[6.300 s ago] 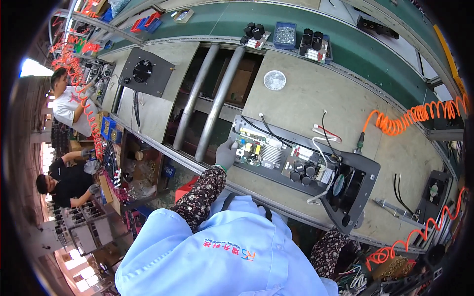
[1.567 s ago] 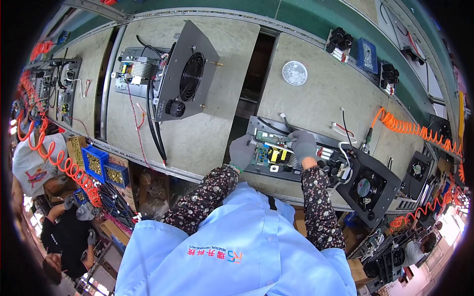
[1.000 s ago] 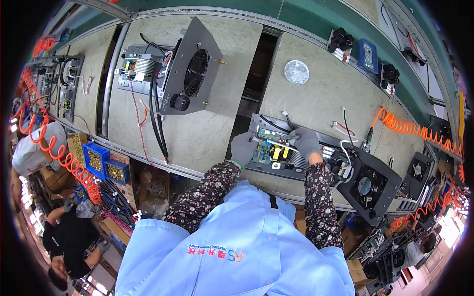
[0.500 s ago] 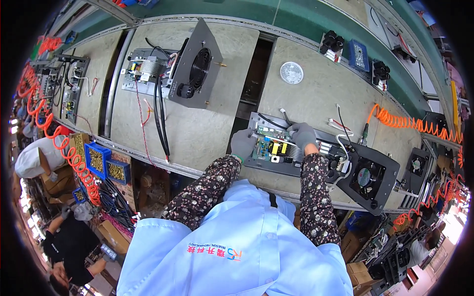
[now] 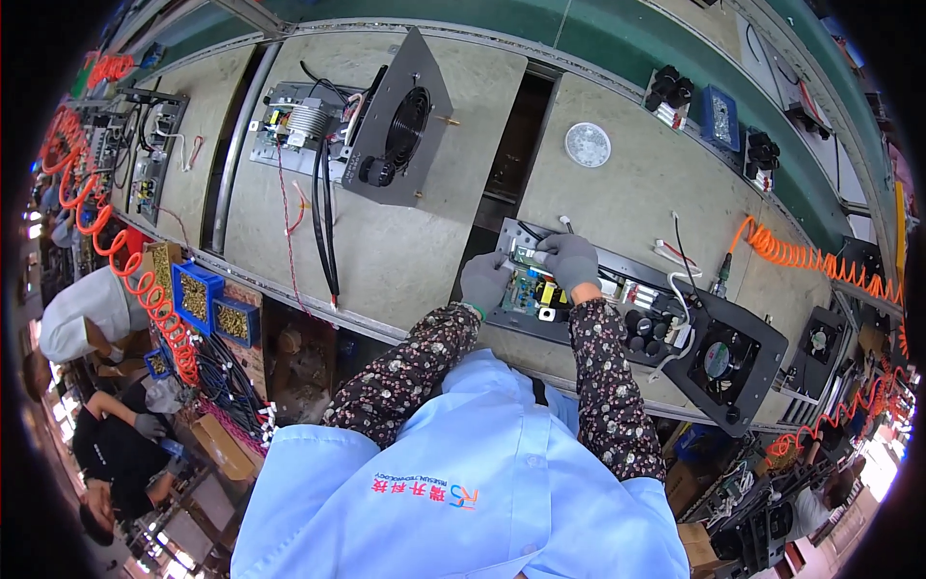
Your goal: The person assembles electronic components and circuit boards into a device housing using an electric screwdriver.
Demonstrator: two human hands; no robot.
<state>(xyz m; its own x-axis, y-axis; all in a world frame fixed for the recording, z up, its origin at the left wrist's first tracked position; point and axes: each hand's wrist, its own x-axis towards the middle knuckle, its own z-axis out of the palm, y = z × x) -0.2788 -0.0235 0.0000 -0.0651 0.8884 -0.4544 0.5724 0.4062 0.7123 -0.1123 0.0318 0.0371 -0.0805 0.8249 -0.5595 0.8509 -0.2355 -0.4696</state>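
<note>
Your gloved left hand (image 5: 486, 282) at left end of green circuit board (image 5: 527, 295), right hand (image 5: 569, 261) over its far side; fingers of both curled in, whether pinching anything, cannot tell. Board sits in grey chassis (image 5: 536, 329) near front edge of tabletop (image 5: 656, 179). Uneven push from two hands could flex board or bend parts beside yellow transformer (image 5: 551, 292). Your right sleeve (image 5: 608, 376) passes near black capacitors (image 5: 647, 328); careless swing could knock them. Chassis, dragged toward you, could overhang edge and tip.
</note>
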